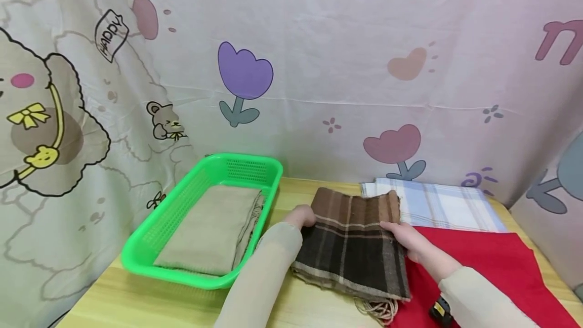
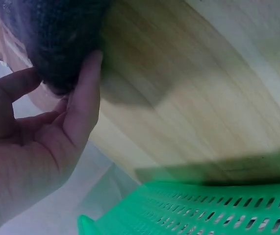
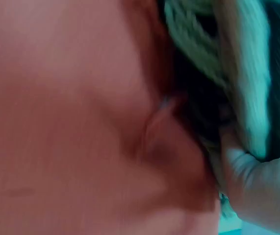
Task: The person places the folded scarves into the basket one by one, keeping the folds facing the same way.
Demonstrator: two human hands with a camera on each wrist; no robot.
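Note:
A folded brown and black plaid scarf (image 1: 348,247) with a tasselled fringe is held between both hands, over the middle of the table. My left hand (image 1: 299,215) pinches its left edge; in the left wrist view the thumb and fingers close round the dark fold (image 2: 71,44). On the opposite side my right hand (image 1: 407,238) grips the right edge, thumb on top and the other fingers hidden beneath. Blurred red cloth and the fringe (image 3: 193,39) fill much of the right wrist view.
Left of the scarf, a green plastic basket (image 1: 133,252) holds a folded beige fringed cloth (image 1: 211,229). A red cloth (image 1: 483,262) lies on the right, partly under the scarf, with a blue-and-white checked cloth (image 1: 446,205) behind it. A printed curtain (image 1: 319,65) hangs along the wooden table's (image 1: 150,297) back.

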